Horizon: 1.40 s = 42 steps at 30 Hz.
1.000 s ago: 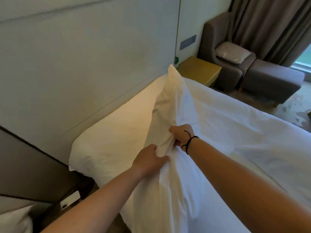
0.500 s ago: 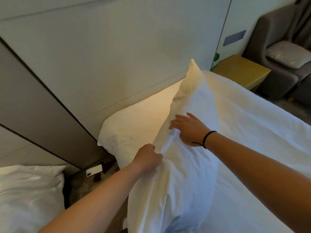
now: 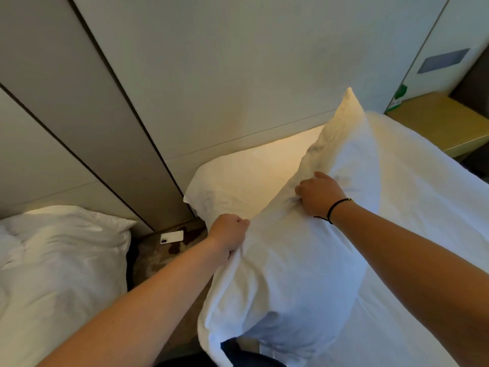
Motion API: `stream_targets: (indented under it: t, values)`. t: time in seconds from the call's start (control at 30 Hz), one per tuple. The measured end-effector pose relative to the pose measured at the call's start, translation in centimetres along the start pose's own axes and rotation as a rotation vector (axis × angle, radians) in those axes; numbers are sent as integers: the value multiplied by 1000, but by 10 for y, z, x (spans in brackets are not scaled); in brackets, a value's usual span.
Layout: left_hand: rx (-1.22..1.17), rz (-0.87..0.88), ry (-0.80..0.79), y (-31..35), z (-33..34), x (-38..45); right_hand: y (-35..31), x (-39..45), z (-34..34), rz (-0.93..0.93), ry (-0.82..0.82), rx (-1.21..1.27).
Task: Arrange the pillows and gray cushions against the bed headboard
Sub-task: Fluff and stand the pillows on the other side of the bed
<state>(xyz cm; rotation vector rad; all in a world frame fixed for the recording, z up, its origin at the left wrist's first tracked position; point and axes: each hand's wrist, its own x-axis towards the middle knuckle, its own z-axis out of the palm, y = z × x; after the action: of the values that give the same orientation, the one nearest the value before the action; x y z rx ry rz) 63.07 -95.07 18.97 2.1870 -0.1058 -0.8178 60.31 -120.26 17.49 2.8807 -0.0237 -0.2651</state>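
Note:
I hold a large white pillow (image 3: 296, 266) up on edge over the bed, its far corner pointing at the pale headboard (image 3: 238, 88). My left hand (image 3: 229, 234) is clenched on the pillow's near left edge. My right hand (image 3: 318, 193), with a black band at the wrist, presses on the pillow's upper face with fingers bunching the cloth. A second white pillow (image 3: 246, 181) lies flat against the headboard just behind it. No gray cushion is in view.
The white bed sheet (image 3: 423, 207) stretches to the right. A second bed with a rumpled white duvet (image 3: 53, 260) stands at the left across a narrow carpeted gap with a white phone (image 3: 172, 237) on the floor. A yellow nightstand (image 3: 436, 123) sits at far right.
My view has swung left, showing the neighbouring bed. The right hand let go of the pillow's edge and moved up onto its face; the pillow leans more toward the headboard.

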Motion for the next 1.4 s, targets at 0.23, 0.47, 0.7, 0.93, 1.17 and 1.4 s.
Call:
stream_targets:
  t: [0.23, 0.47, 0.7, 0.93, 1.17, 1.4]
  values:
    - [470, 189, 187, -2, -31, 20, -14, 26, -5, 64, 26, -20]
    - [556, 119, 48, -7, 17, -13, -6, 27, 11, 188, -33, 23]
    - [677, 71, 6, 4, 27, 6, -1, 22, 25, 160, -45, 71]
    - [607, 171, 121, 3, 15, 34, 16, 14, 31, 187, -14, 75]
    - [572, 331, 206, 20, 8, 61, 27, 28, 34, 318, 3, 117]
    - [474, 565, 141, 68, -23, 126, 77, 82, 4, 488, 122, 54]
